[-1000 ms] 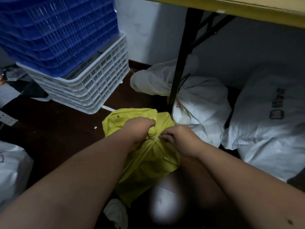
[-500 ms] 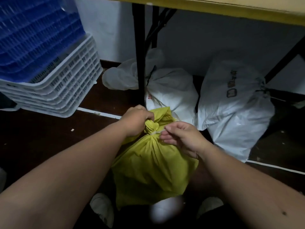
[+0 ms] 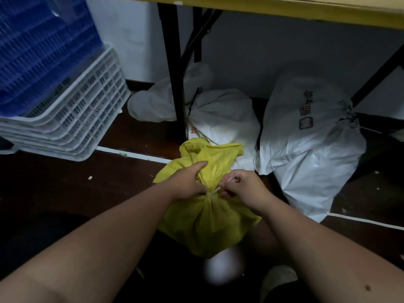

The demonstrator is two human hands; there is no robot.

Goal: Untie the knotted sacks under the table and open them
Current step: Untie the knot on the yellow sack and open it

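A yellow-edged surface [image 3: 284, 12] is seen overhead, with two tied white sacks [image 3: 306, 145] lying on the dark floor [image 3: 54, 182] beneath it. In front of them, a yellow sack [image 3: 207, 221] is stood upright. Its gathered neck is clasped by the left hand [image 3: 188, 182], whose grip is closed around the cloth. A pale tie string [image 3: 215, 190] is pinched by the right hand [image 3: 242, 186].

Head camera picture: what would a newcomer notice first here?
First the yellow sack at centre, with the left hand gripping its gathered neck and the right hand pinching a pale tie. Behind it, two white sacks lie under the table; stacked crates stand at left.
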